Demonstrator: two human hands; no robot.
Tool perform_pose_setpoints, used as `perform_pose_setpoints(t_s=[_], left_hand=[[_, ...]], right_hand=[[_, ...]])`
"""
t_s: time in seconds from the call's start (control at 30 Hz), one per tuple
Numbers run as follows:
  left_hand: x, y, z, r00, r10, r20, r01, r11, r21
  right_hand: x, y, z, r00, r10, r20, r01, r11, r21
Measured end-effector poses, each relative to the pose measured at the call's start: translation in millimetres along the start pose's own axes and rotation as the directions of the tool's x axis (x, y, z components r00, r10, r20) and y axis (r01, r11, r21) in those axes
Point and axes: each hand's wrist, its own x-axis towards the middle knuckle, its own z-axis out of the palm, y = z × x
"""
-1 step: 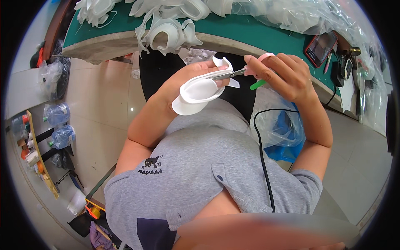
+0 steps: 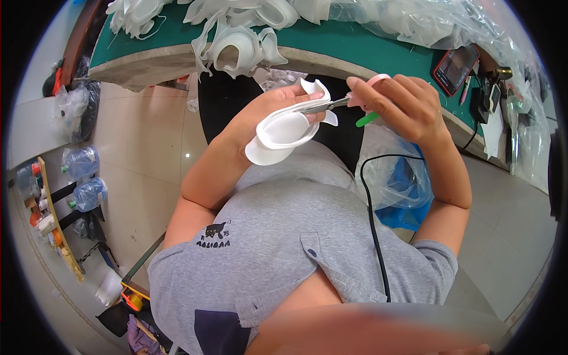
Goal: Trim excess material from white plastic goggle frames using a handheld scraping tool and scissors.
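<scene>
My left hand [image 2: 276, 105] is closed around a white moulded piece [image 2: 284, 129] with an oval hollow, a raised rim and curved flaps at its ends. Pink-handled scissors [image 2: 322, 107] are in my right hand [image 2: 408, 106], its fingers bent around the handles. Their blades lie against the rim of the white piece, beside the left fingertips. A green tip [image 2: 367, 119] sticks out below the right fingers; what it belongs to is hidden. Both hands are raised above my lap, just in front of the table edge.
On the green table [image 2: 171, 35] lie several white moulded pieces [image 2: 236, 50] and clear plastic bags [image 2: 408, 23]. A phone [image 2: 455, 70] rests at the right. A black cable [image 2: 370, 207] hangs over my shirt. Below is a plastic bag [image 2: 396, 183]; water bottles [image 2: 89, 194] stand left.
The white piece has shifted very slightly in my left hand's grip. Otherwise both hands and the scissors look the same.
</scene>
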Motion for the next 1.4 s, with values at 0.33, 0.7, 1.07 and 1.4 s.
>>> perform_pose_setpoints(t_s=[0.33, 0.7, 1.07, 1.4], left_hand=[[-3, 1, 7, 0.908, 0.400, -0.121, -0.362, 0.898, 0.251], [14, -11, 14, 0.724, 0.673, -0.149, -0.536, 0.685, 0.493], [11, -6, 3, 0.574, 0.798, -0.185, -0.641, 0.578, 0.505], [-5, 23, -11, 0.601, 0.795, -0.084, -0.783, 0.606, 0.138]], right_hand=[[-39, 59, 26, 0.824, 0.531, 0.198, -0.542, 0.840, 0.004], [24, -25, 26, 0.740, 0.555, 0.379, -0.502, 0.081, 0.861], [38, -59, 13, 0.994, 0.106, 0.011, -0.085, 0.729, 0.679], [19, -37, 10, 0.919, 0.210, 0.333, -0.393, 0.445, 0.804]])
